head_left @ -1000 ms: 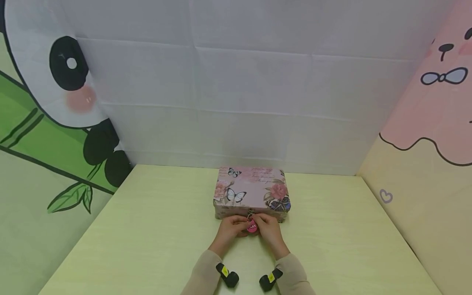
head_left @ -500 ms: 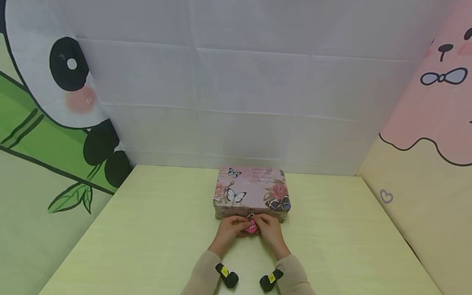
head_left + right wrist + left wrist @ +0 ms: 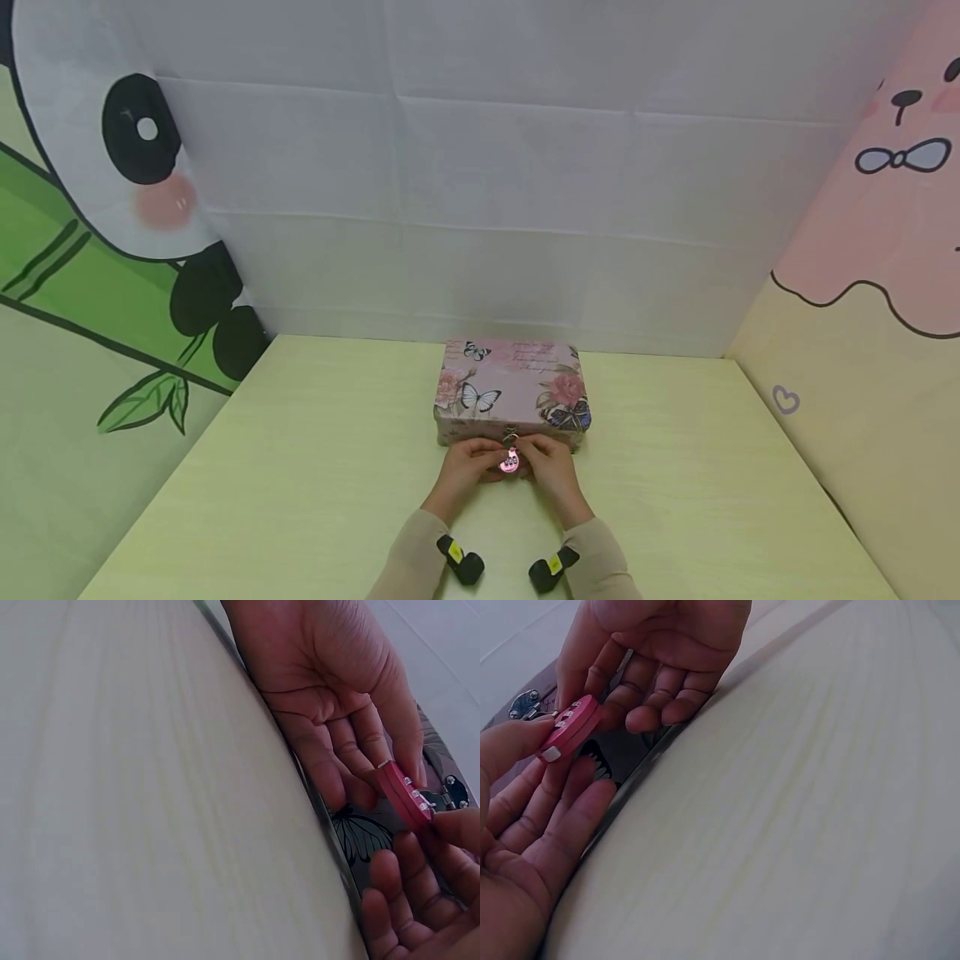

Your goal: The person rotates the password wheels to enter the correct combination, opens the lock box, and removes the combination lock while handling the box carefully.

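A pink box (image 3: 517, 383) printed with flowers and butterflies has a metal clasp (image 3: 511, 432) on its front, where a small pink padlock (image 3: 509, 461) with number dials hangs. The left hand (image 3: 467, 471) pinches the padlock between thumb and fingers from the left. From the other side the right hand (image 3: 551, 471) holds it with thumb and index finger. In the left wrist view the padlock (image 3: 571, 727) shows white dials on its face, its other fingers curling loosely below. The right wrist view shows the padlock (image 3: 405, 796) beside the clasp (image 3: 454, 792).
The box stands on a pale wooden table (image 3: 337, 467), near a white cloth backdrop (image 3: 495, 275). A panda drawing (image 3: 142, 129) is on the left side panel, and a pink cartoon figure (image 3: 885, 225) is on the right one. Black wrist cameras sit at both sleeves.
The padlock has tilted slightly between the fingers, its face now brighter with the dials showing more. Both hands keep their hold and have barely moved; the box is where it was.
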### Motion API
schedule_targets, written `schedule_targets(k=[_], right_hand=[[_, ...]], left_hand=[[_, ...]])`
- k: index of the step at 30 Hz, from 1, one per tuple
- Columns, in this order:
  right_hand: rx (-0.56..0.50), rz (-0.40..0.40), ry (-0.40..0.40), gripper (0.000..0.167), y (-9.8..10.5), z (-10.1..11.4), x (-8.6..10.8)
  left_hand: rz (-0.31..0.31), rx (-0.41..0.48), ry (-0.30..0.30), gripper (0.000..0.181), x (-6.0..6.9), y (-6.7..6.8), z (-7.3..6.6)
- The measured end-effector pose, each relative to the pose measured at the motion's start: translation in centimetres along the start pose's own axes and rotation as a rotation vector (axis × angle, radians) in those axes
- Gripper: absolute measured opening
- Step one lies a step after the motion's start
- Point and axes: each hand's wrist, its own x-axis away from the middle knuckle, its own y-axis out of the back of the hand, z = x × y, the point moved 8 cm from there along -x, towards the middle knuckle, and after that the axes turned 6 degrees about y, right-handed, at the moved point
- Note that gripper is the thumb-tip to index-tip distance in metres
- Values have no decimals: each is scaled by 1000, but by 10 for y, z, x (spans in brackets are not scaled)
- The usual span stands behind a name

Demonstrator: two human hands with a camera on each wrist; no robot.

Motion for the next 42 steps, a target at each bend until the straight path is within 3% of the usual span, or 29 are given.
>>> schedule_targets(k=[17, 25, 27, 31, 34, 42], right_hand=[[-65, 27, -61, 24, 3, -4, 2], [-92, 29, -36, 20, 4, 28, 14], [-104, 26, -32, 20, 5, 29, 15], [-132, 15, -42, 22, 5, 29, 16], [-132, 9, -53, 22, 6, 26, 15], [-167, -10, -83, 21, 8, -10, 2]], left_hand=[[-30, 25, -1, 19, 1, 1, 0], [-50, 38, 18, 18, 6, -1, -6], [-49, 42, 13, 16, 12, -3, -16], [-59, 41, -1, 17, 11, -3, -14], [-73, 36, 0, 19, 3, 0, -2], [-94, 13, 1, 18, 5, -2, -4]])
